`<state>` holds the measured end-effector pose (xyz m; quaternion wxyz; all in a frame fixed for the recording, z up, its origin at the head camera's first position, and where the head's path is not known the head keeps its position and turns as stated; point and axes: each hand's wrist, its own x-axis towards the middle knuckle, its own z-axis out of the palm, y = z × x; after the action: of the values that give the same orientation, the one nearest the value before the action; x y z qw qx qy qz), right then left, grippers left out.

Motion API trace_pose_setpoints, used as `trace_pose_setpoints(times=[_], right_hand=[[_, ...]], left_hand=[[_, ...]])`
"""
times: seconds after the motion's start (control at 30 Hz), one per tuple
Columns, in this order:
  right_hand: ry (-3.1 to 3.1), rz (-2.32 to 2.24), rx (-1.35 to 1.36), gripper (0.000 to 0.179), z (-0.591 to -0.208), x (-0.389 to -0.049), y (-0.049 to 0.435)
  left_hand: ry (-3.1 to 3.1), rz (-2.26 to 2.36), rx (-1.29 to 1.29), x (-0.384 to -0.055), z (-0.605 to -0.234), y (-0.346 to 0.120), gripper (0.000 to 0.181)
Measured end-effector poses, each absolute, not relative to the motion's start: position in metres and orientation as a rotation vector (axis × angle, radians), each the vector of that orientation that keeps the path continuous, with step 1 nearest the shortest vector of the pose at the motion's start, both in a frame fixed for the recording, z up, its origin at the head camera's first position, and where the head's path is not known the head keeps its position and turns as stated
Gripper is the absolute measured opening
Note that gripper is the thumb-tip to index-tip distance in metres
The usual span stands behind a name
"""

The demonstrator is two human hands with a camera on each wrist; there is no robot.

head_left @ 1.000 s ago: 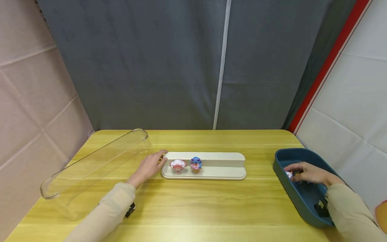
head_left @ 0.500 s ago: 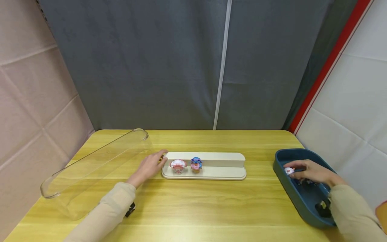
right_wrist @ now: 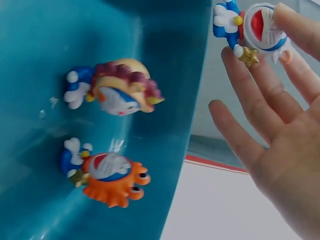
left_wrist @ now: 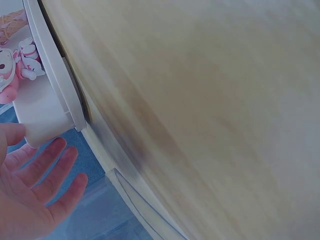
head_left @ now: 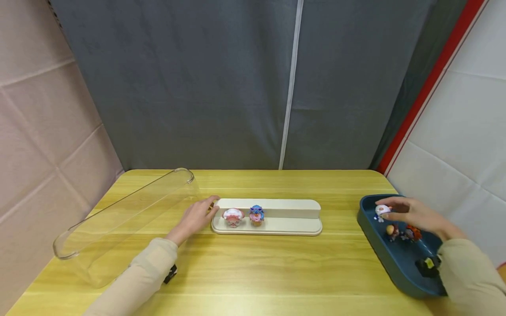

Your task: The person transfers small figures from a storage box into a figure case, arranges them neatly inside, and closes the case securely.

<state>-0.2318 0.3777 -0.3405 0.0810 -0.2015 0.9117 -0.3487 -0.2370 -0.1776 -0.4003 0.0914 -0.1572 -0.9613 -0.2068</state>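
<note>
My left hand (head_left: 195, 218) holds the left end of a cream display base (head_left: 292, 225), its thumb and index finger at the raised step. In the left wrist view the other fingers (left_wrist: 55, 175) spread past that end. Two figurines stand on the base: a pink-and-white one (head_left: 233, 217) and a blue one (head_left: 256, 214). Over the dark blue bin (head_left: 373, 245), my right hand (head_left: 417, 216) pinches a Doraemon figurine (right_wrist: 257, 25) by its white-capped head. Below lie a Doraemon in an orange crab hat (right_wrist: 115, 175) and another in a tan-and-maroon hat (right_wrist: 120, 87).
A long transparent cover (head_left: 126, 224) lies slantwise on the left of the wooden table (head_left: 269, 272). A dark object with a yellow patch (head_left: 428, 265) is near my right wrist, over the bin. A grey curtain (head_left: 197, 87) hangs behind the table.
My right hand has lifted the white-capped Doraemon figurine up from the bin floor and drawn slightly back to the right, uncovering the other two. My left hand has stayed in place.
</note>
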Motion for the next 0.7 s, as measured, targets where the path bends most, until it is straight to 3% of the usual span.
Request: trace_pose_setpoints(times=[0.7], right_hand=[[2.860, -1.018, -0.548, 0.045, -0.307, -0.228, 0.332]], left_hand=[[-2.863, -0.622, -0.452, -0.235, -0.400, -0.177, 0.032]])
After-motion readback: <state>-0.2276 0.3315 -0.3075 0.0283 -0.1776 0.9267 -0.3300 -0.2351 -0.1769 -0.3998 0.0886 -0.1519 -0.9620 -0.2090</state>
